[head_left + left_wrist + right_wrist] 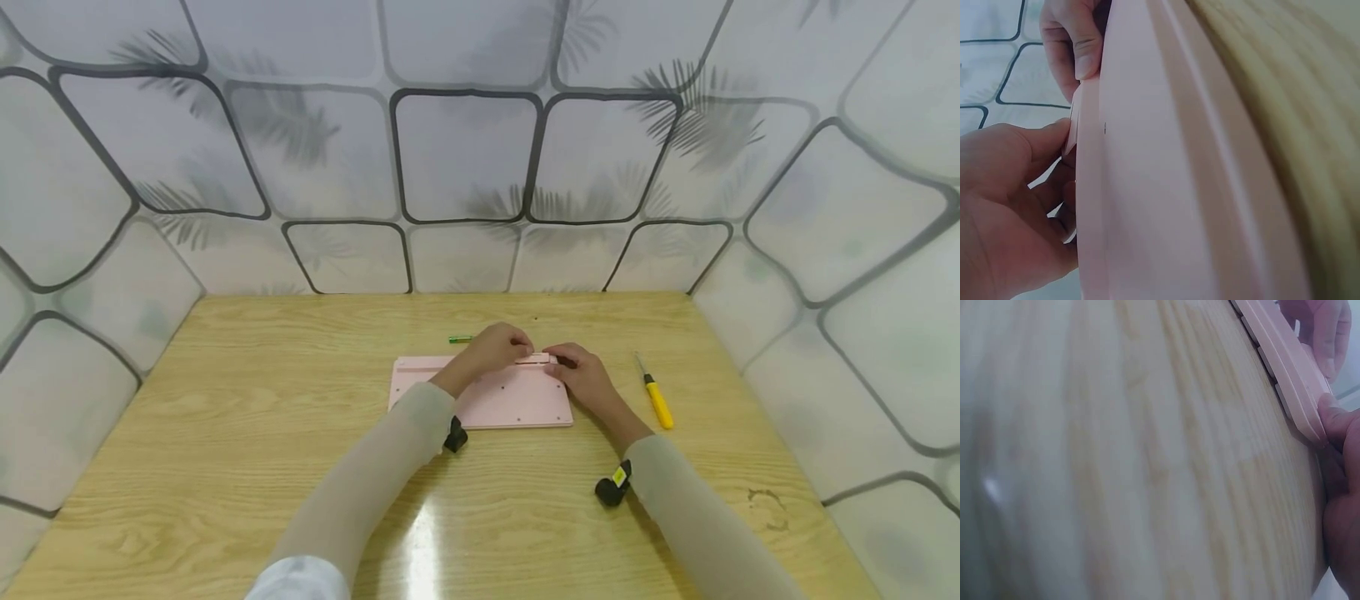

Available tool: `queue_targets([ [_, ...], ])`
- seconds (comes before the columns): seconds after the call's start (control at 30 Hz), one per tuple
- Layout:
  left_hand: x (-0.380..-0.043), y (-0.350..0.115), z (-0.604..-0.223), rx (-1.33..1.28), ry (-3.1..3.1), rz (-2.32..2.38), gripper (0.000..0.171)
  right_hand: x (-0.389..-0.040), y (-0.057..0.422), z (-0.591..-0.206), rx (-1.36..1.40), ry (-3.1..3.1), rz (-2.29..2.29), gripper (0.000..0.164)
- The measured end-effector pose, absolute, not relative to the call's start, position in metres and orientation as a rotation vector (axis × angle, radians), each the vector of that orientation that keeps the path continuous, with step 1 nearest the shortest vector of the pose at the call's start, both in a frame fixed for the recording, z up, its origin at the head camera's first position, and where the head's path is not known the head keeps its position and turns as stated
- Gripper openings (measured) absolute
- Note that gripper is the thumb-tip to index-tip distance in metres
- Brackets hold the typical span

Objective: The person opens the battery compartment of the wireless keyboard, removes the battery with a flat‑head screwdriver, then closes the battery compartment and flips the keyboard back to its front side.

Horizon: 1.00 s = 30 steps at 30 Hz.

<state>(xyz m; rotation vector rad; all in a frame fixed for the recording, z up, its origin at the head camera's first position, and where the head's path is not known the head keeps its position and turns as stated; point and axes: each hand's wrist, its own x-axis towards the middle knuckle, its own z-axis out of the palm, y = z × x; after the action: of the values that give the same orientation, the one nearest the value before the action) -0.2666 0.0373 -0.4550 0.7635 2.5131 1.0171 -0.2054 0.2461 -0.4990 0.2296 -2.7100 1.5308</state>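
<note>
A pink keyboard (480, 408) lies face down on the table, its screwed underside up and its keys (1266, 362) toward the wood. My left hand (491, 348) reaches over its far edge. Between thumb and fingers it pinches a thin pink battery cover (1073, 132), tilted up at the raised far strip. At the far right corner my right hand (587, 382) grips the keyboard, thumb on the underside and fingers round the edge. Just behind the left hand lies a green battery (460, 339), partly hidden by it.
To the right of the keyboard lies a screwdriver (657, 402) with a yellow handle, its tip pointing away. Patterned wall covering (465, 258) rises at the back and both sides of the wooden table (247, 433).
</note>
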Motion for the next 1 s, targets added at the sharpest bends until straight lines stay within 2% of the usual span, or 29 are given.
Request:
queue_targets([
  [1.0, -0.26, 0.045, -0.468, 0.64, 2.59, 1.03, 0.019, -0.204, 0.244, -0.497, 0.237, -2.717, 1.488, 0.028],
])
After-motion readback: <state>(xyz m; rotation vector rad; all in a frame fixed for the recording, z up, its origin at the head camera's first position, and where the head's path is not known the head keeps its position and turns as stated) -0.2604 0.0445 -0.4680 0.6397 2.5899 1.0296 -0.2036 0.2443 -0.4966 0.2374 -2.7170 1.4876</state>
